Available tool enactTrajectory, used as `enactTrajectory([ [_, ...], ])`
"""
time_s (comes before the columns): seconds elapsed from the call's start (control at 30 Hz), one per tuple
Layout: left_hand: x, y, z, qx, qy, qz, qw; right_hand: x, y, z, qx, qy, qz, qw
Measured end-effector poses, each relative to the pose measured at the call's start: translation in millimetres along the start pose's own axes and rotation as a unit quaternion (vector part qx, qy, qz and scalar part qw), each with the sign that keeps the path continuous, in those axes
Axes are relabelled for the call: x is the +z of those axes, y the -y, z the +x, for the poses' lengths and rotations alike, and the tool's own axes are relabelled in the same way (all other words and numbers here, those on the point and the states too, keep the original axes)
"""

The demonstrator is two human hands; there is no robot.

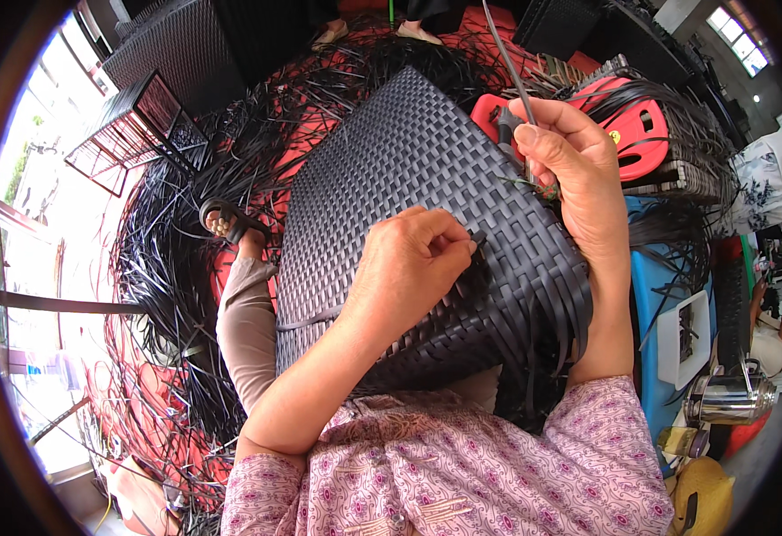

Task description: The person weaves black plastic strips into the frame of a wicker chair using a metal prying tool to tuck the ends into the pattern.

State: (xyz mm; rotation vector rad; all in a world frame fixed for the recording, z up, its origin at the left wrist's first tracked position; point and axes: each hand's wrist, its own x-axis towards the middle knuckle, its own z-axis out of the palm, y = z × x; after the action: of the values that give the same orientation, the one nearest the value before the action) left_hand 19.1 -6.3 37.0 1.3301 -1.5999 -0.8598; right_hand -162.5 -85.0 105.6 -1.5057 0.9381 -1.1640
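Note:
A woven panel of dark grey flat plastic strips (pixel 391 152) lies slanted before me, its near end by my lap. My left hand (pixel 409 263) rests on its weave, thumb and fingers pinched on a short dark strip end (pixel 479 238). Above the panel's right edge, my right hand (pixel 579 156) is closed on a long thin grey strip (pixel 509 54) that rises up and out of view. A small dark piece (pixel 505 123) shows beside those fingers; its kind is unclear. Loose strip ends (pixel 534 335) hang over the panel's near right corner.
Heaps of loose black strips (pixel 176 313) cover the red floor at left. A black metal frame (pixel 141 134) stands far left. On the right are a red plastic seat (pixel 637 134), a blue surface (pixel 646 330), a white tray (pixel 684 339) and a steel flask (pixel 726 397). Another person's feet (pixel 418 34) show ahead.

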Motion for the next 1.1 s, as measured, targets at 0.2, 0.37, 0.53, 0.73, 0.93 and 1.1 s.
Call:
enactTrajectory([
  [0.2, -3.1, 0.8, 2.3, 0.014, 0.017, 0.006, 1.0, -1.3, 1.7, -1.5, 0.001, 0.0, -0.004, 1.0],
  [0.37, -3.1, 7.4, 10.2, -0.048, 0.091, -0.064, 0.993, -2.0, 0.3, -1.5, 0.009, 0.003, -0.009, 1.0],
  [0.53, -4.4, 14.0, 13.8, -0.059, 0.128, -0.119, 0.983, -1.9, 1.4, -1.3, 0.01, 0.009, -0.016, 1.0],
  [0.73, -2.0, 17.1, 15.4, -0.074, 0.142, -0.151, 0.976, -0.3, 3.0, -1.3, 0.014, 0.016, -0.025, 0.999],
  [0.93, -3.5, 10.3, 10.5, -0.056, 0.135, -0.106, 0.984, -0.2, 3.1, -1.4, 0.013, 0.027, -0.029, 0.999],
  [1.1, -5.4, 1.7, 13.6, -0.019, 0.111, -0.029, 0.993, 1.1, 3.3, -2.0, 0.011, 0.024, -0.03, 0.999],
])
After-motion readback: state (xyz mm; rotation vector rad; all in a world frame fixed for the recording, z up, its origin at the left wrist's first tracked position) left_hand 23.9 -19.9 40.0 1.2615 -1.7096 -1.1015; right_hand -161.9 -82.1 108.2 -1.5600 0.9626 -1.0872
